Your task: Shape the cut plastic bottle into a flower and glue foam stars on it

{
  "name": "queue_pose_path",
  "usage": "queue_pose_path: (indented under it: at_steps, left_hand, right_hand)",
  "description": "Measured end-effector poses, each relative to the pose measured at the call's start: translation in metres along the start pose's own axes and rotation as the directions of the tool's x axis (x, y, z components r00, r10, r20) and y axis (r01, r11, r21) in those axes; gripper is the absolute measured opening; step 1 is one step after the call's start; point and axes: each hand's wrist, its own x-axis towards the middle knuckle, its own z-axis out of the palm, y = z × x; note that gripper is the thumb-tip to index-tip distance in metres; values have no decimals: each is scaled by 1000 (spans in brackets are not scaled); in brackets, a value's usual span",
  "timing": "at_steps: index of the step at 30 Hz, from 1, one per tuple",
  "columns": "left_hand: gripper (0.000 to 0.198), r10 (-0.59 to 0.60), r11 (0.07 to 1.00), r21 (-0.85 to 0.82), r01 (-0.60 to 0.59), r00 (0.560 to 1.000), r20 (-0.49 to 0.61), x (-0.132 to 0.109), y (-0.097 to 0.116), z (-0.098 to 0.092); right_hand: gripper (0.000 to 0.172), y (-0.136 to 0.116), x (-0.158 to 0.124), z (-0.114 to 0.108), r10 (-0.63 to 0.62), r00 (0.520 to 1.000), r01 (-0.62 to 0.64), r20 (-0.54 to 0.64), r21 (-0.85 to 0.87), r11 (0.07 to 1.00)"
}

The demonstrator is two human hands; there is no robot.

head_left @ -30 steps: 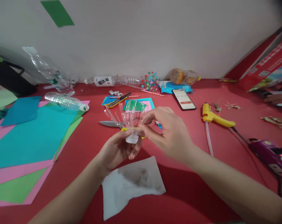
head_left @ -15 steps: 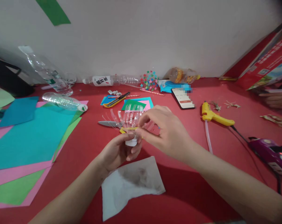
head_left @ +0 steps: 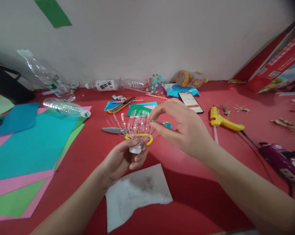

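My left hand (head_left: 124,158) grips the white-capped neck of a cut plastic bottle top (head_left: 140,122). Its clear body is slit into several thin strips that fan upward and outward. At the right side of the strips, the thumb and forefinger of my right hand (head_left: 186,129) come together in a pinch, apparently on one strip; the fingertip contact is hard to make out. Behind the bottle top lie scissors with yellow handles (head_left: 150,140) and a grey blade (head_left: 113,130). A smudged white sheet (head_left: 137,195) lies below my left hand.
Coloured paper (head_left: 39,143) and clear bottles (head_left: 64,107) lie left. A yellow cutter (head_left: 121,106), a star-dotted plastic piece (head_left: 155,85) and a phone (head_left: 190,103) lie behind. On the right are a yellow glue gun (head_left: 225,123) and a purple power strip (head_left: 284,161).
My right hand has moved up and right from the base of the strips, uncovering more of the yellow scissor handles. The left hand keeps its hold. A person's hand at the right edge has left view.
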Motion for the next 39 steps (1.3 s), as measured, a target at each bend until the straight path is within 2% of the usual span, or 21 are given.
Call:
queue_pose_path:
  at_steps: [5,12,18,24,28,34,39]
  left_hand:
    - [23,-35,999,-35,37,998,52,-1,1,-1]
    - [22,-87,993,-70,93,992,90,-2,-1,-1]
    - [21,-85,995,-51,91,991,105,-1,-1,-1]
    - [20,-96,995,5,96,994,54,-1,-3,-4]
    - [20,-95,994,46,95,995,-10,0,-5,-6]
    - [18,-37,994,97,49,992,-123,3,-5,-4]
    - [17,3,996,90,10,991,-137,3,-4,0]
  right_hand:
    - [5,5,1,0,112,992,-110,-61,44,993]
    - [12,20,5,4,153,986,-144,-64,127,981]
    - [13,24,7,5,192,981,-191,12,197,962]
    - [8,23,8,5,209,977,-215,52,197,957]
    - [7,23,7,2,173,985,-173,13,145,974]
    - [11,23,5,-6,7,1000,-5,18,-100,995]
    - [14,13,4,-8,-62,998,63,11,-158,985]
